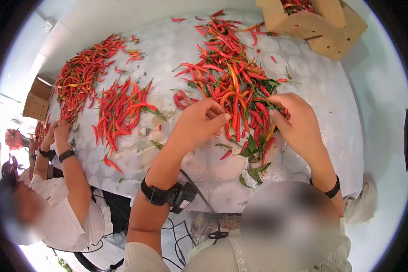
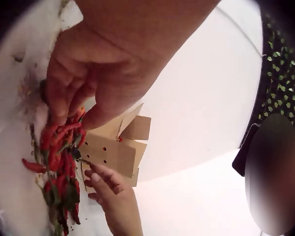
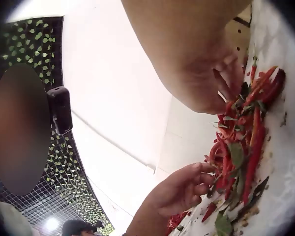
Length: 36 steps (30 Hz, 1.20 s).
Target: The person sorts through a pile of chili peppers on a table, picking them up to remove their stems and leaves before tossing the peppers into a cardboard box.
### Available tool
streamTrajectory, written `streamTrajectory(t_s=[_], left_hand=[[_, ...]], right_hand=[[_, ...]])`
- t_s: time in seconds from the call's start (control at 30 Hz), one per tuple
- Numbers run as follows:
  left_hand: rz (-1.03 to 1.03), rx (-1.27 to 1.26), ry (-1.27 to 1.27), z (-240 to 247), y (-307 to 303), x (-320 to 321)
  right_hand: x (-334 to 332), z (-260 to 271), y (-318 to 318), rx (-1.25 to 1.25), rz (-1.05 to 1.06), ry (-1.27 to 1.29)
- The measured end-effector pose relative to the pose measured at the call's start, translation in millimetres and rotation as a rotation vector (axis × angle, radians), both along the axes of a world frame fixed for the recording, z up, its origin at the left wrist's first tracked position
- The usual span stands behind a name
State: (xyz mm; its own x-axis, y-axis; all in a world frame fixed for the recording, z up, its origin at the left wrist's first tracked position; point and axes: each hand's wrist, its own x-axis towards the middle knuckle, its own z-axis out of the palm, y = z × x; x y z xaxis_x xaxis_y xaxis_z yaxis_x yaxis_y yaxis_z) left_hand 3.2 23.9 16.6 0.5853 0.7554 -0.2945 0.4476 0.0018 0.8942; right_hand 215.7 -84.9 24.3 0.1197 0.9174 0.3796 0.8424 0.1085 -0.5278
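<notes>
A long heap of red chili peppers [image 1: 233,84], mixed with green leaves [image 1: 253,149], lies on the table in front of me. My left hand [image 1: 197,122] is at the heap's left edge, fingers loosely bent, thumb near the forefinger. In the left wrist view, the left hand [image 2: 98,73] hangs over the peppers, a gap between thumb and fingers. On the heap's right side is my right hand [image 1: 296,122], its fingertips among leaves and peppers, thumb apart from the forefinger. The right wrist view shows the right hand [image 3: 206,78] close above the peppers, with no pepper visibly gripped.
Two more piles of peppers [image 1: 122,111] [image 1: 84,75] lie to the left. A cardboard box [image 1: 299,22] with peppers inside stands at the back right. Another person [image 1: 54,199] works at the table's left side, near a second box [image 1: 37,97]. Cables [image 1: 179,240] hang below the table edge.
</notes>
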Motion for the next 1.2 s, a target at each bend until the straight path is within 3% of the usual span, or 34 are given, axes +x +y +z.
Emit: streamTrajectory(t_s=[0.23,0.37,0.47,0.67,0.77,0.87,1.07,1.17,1.2], left_hand=[[0.243,-0.297,-0.296,-13.3,14.4,-15.9],[0.165,-0.252,-0.242,-13.3,11.8,-13.4],[0.099,-0.038,-0.22,-17.0,-0.4,-8.1],[0.061,0.581,-0.026,-18.8,-2.3,-7.3],[0.08,0.689,0.01,-16.1,-1.7,-3.8],[0.061,0.888,0.071,-18.0,-0.9,2.8],[0.107,0.857,0.173,-18.4,-2.6,-0.4],[0.086,0.969,0.185,-19.1,-0.4,-4.9],[0.085,0.8,0.116,-15.4,-2.3,-5.3]], right_hand=[[-36.6,-14.5,28.2,0.082,0.197,-0.181],[-21.7,-7.5,23.3,-0.063,0.194,-0.223],[-13.6,-5.3,16.3,-0.058,0.114,-0.334],[0.4,-7.9,8.3,-0.02,0.017,-0.285],[3.6,-6.1,9.2,0.008,-0.102,-0.331],[2.4,-11.3,10.3,0.052,-0.067,-0.276],[-11.8,-9.4,9.5,0.037,0.112,-0.121],[-13.1,-6.8,9.4,0.043,0.106,-0.12],[-14.1,-5.5,8.6,0.042,0.099,-0.096]])
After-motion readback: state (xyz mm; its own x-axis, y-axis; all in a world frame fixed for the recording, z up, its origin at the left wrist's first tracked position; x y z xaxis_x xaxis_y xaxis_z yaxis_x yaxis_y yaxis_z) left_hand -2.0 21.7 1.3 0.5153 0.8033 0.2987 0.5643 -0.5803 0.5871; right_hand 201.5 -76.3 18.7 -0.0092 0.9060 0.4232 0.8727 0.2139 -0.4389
